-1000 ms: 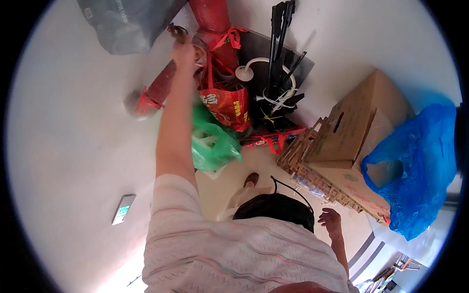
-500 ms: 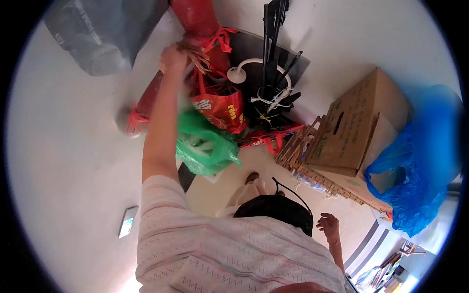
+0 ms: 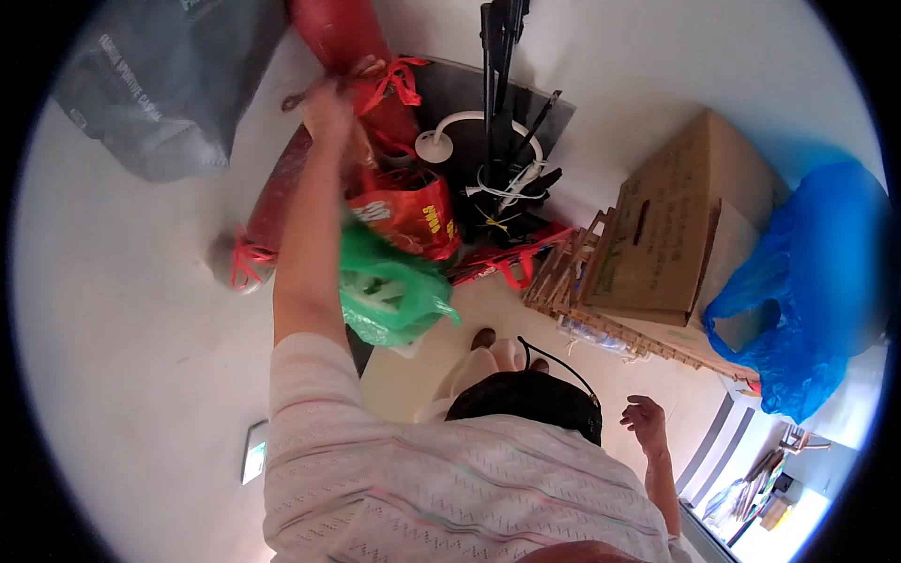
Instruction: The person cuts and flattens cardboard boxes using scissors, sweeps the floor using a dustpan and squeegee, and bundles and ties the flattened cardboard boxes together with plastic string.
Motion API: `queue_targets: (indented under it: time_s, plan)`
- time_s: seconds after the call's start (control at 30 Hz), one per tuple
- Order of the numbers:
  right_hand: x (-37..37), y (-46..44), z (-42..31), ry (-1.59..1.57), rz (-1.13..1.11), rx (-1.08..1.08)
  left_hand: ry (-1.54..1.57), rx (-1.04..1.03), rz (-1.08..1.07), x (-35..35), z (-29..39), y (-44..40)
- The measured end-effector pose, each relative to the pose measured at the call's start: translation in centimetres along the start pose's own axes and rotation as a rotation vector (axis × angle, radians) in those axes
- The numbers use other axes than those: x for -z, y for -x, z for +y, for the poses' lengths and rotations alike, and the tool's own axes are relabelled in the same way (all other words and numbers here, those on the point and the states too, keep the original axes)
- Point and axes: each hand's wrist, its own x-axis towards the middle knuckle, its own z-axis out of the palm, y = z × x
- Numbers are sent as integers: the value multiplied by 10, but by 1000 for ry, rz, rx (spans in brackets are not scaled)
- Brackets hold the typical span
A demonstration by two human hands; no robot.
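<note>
Head view: my left hand (image 3: pixel 327 114) grips a bundle of brown strips (image 3: pixel 294 100), blurred, its ends poking out on both sides of my fist. The bundle is up in my grasp, not set down, near the red printed shopping bag (image 3: pixel 404 220); whether it touches that bag I can't tell. Below hangs or rests a green plastic bag (image 3: pixel 399 293). My right hand (image 3: pixel 646 422) has loosely bent fingers and nothing in them, near the cardboard box (image 3: pixel 652 239).

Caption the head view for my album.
A blurred left hand holds a brown, strip-like bundle near a red printed bag; the right hand hangs empty.
</note>
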Motion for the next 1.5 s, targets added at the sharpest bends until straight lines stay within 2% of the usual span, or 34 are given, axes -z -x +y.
queue_targets:
  time_s: [0.03, 0.13, 0.17, 0.37, 0.43, 0.47, 0.5, 0.53, 0.57, 0.6, 0.63, 0.67, 0.7, 0.73, 0.77, 0.83, 0.93, 1.03, 1.13, 1.17, 1.23, 1.27, 1.3, 1.33, 1.4, 1.5]
  plan:
    - [-1, -1, -2, 21, 9, -5, -96, -10, -48, 1, 2, 1]
    - [-4, -1, 1, 33, 16, 2, 127, -21, 5, 12, -5, -5]
    - [-5, 0, 3, 29, 14, 6, 38, -65, -28, 11, -16, -11]
    - [-9, 3, -6, 66, -8, 19, -20, 95, -196, -1, -17, -26]
    - [0, 5, -27, 110, 5, 57, -25, 88, -255, -17, -35, -29]
    - [8, 8, -30, -45, 3, 237, -12, 58, -292, -26, -38, -39]
    - [13, 24, -59, 55, 108, 317, 148, 42, -315, -29, -44, -40]
    - [19, 39, -89, 161, 224, 385, 135, 71, -246, -50, -58, -42]
    - [25, 57, -121, 198, 357, 482, 647, -5, -224, -39, -53, -31]
    - [33, 75, -153, 244, 499, 570, 480, -90, -163, -37, -63, -36]
    - [49, 89, -188, 488, 641, 904, 301, -164, -89, -33, -73, -40]
    - [58, 107, -198, 375, 826, 717, 127, -223, -5, -29, -84, -43]
    - [75, 111, -208, 461, 993, 814, 78, -124, -1, 3, -56, -26]
    - [79, 118, -235, 576, 1118, 829, 20, -208, 60, 8, -53, -21]
    - [97, 117, -240, 860, 1172, 833, 61, -189, 102, 3, -47, -10]
    - [119, 99, -234, 1088, 1230, 595, 125, -173, 129, 10, -30, 9]
    - [139, 76, -215, 1134, 1222, 415, 262, -227, 49, 28, 6, 40]
    - [149, 46, -201, 1052, 978, 409, 386, -357, -89, 46, 40, 72]
    - [197, 12, -184, 866, 944, 530, 438, -423, -171, 65, 79, 89]
    - [207, 14, -185, 891, 1077, 743, 474, -434, -186, 74, 88, 96]
    - [231, 33, -204, 517, 1103, 812, 537, -476, -195, 89, 106, 108]
    - [230, 56, -223, 332, 1039, 777, 563, -514, -191, 99, 119, 114]
    - [234, 78, -235, 265, 967, 810, 589, -556, -187, 111, 135, 119]
    - [250, 86, -235, 329, 952, 870, 620, -586, -198, 125, 155, 127]
    - [279, 93, -227, 153, 819, 906, 686, -639, -223, 155, 204, 148]
    - [228, 125, -272, 80, 931, 867, 880, -949, -287, 186, 271, 178]
